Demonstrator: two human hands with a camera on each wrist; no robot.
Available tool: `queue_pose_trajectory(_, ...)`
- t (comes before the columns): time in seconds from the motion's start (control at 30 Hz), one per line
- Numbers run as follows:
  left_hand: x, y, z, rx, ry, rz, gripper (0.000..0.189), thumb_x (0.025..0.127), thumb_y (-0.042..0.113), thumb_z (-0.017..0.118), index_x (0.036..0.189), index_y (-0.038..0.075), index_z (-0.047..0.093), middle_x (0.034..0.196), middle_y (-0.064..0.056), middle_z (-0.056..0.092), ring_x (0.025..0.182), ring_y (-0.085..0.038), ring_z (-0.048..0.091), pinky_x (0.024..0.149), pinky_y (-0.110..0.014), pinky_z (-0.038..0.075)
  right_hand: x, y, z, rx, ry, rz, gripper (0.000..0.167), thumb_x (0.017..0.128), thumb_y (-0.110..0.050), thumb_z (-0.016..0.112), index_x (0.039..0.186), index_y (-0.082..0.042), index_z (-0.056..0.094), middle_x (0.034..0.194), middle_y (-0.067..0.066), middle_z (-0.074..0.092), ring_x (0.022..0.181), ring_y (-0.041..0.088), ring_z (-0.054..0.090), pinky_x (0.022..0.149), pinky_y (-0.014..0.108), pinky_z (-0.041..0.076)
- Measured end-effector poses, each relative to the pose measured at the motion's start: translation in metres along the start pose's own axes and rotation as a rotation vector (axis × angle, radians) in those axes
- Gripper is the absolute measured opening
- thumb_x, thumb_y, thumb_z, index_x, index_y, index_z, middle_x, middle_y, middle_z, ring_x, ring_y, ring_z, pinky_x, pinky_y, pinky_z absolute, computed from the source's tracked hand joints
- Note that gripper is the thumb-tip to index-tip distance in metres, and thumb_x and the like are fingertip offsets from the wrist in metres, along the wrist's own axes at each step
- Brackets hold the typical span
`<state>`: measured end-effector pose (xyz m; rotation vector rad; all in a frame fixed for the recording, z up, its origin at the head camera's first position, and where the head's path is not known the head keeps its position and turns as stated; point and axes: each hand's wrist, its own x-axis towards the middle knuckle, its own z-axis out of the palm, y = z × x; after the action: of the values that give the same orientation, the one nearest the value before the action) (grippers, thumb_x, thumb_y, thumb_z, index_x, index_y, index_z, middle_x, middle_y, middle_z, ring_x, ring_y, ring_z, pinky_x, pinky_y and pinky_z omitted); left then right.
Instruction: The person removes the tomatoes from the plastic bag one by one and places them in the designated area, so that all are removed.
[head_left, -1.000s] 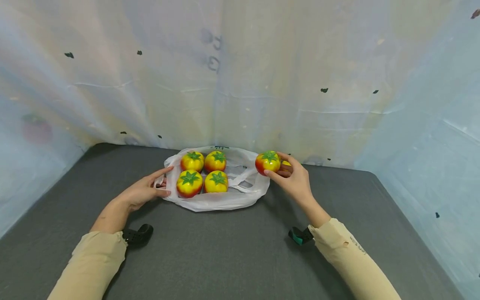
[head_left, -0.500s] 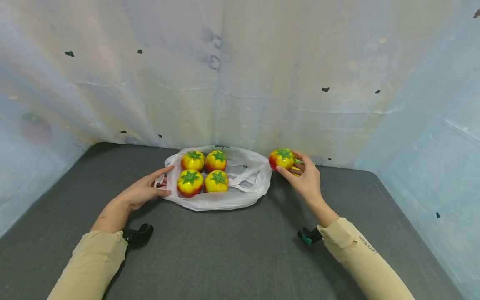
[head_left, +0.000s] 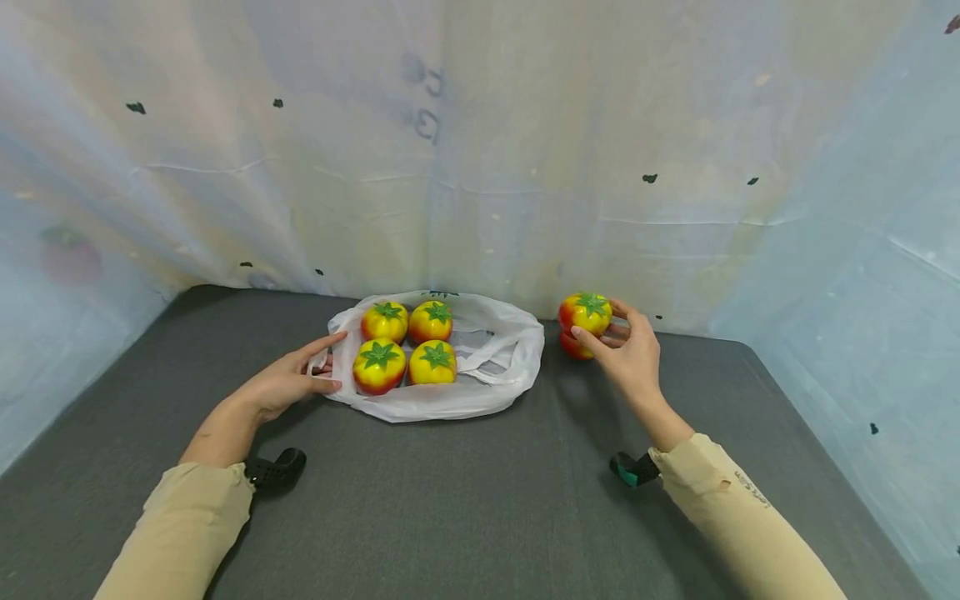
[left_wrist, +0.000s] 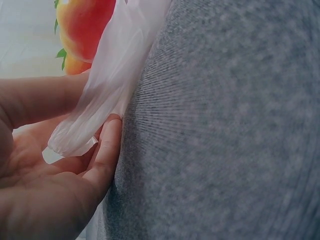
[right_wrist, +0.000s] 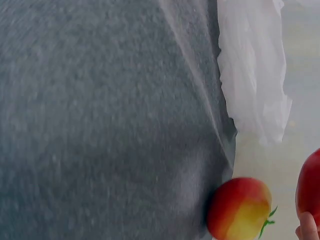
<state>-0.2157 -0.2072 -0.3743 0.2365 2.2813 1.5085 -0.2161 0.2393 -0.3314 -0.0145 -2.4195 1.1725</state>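
So there's a shiny red-and-yellow tomato (head_left: 585,313) with a green star-shaped top, pinched between the thumb and fingers of the right hand (head_left: 632,350), just off to the right of the bag. It's up off the surface, and a second tomato (head_left: 576,346) sits behind and below it, partly hidden from the head cam. The right wrist cam shows that one resting down low, apart from the held one.

The white plastic bag (head_left: 442,406) lies with its mouth gaping upward, four more tomatoes (head_left: 379,367) packed two by two in its left half and a white handle strap (head_left: 472,363) lying across the right half. The left hand (head_left: 288,379) grips the bag's left end, plastic between thumb and fingers.

All on a dark grey worktop (head_left: 450,500), with a pale sheet (head_left: 510,167) hanging behind. Beige sleeves (head_left: 742,517) on both arms.
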Motion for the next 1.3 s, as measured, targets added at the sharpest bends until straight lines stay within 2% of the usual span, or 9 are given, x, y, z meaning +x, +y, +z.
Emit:
queue_pose_trajectory(0.23, -0.001, 0.002, 0.001, -0.011, -0.002, -0.006, 0.087, 0.089, 0.009, 0.064, 0.155, 0.016, 0.008, 0.155, -0.030, -0.004, 0.136, -0.047, 0.006, 0.110, -0.066, 0.017, 0.005, 0.005, -0.010, -0.017, 0.026, 0.053, 0.070, 0.080, -0.037, 0.076, 0.138, -0.009, 0.049, 0.130, 0.015, 0.050, 0.108, 0.031, 0.062, 0.089, 0.041, 0.052)
queue_pose_trajectory(0.5, -0.001, 0.002, 0.001, -0.015, 0.000, -0.005, 0.086, 0.090, 0.009, 0.064, 0.155, 0.016, 0.009, 0.154, -0.030, 0.001, 0.132, -0.045, 0.012, 0.108, -0.061, 0.023, 0.011, 0.014, -0.018, -0.033, 0.058, 0.093, 0.070, 0.080, -0.041, 0.076, 0.137, -0.010, 0.049, 0.136, 0.013, 0.048, 0.111, 0.030, 0.061, 0.090, 0.042, 0.052)
queue_pose_trajectory(0.83, 0.000, 0.000, 0.001, -0.007, 0.010, -0.006, 0.086, 0.090, 0.009, 0.064, 0.156, 0.017, 0.009, 0.154, -0.030, 0.001, 0.132, -0.045, 0.013, 0.108, -0.061, 0.022, 0.014, 0.021, -0.024, -0.034, 0.086, 0.150, 0.072, 0.081, -0.040, 0.075, 0.139, -0.010, 0.047, 0.136, 0.015, 0.047, 0.113, 0.032, 0.058, 0.093, 0.043, 0.051)
queue_pose_trajectory(1.1, -0.001, 0.001, 0.001, -0.009, 0.006, -0.007, 0.087, 0.090, 0.009, 0.064, 0.156, 0.017, 0.009, 0.155, -0.030, -0.001, 0.133, -0.045, 0.011, 0.109, -0.062, 0.021, 0.013, 0.029, -0.027, -0.060, 0.095, 0.155, 0.072, 0.081, -0.041, 0.074, 0.139, -0.008, 0.046, 0.134, 0.016, 0.047, 0.112, 0.031, 0.059, 0.094, 0.043, 0.050)
queue_pose_trajectory(1.3, -0.002, 0.001, 0.001, -0.014, 0.005, -0.004, 0.086, 0.090, 0.009, 0.064, 0.156, 0.017, 0.009, 0.154, -0.030, 0.001, 0.131, -0.044, 0.013, 0.107, -0.059, 0.026, 0.012, 0.040, -0.028, -0.072, 0.110, 0.163, 0.073, 0.082, -0.040, 0.074, 0.140, -0.007, 0.045, 0.134, 0.017, 0.047, 0.113, 0.032, 0.057, 0.093, 0.040, 0.051)
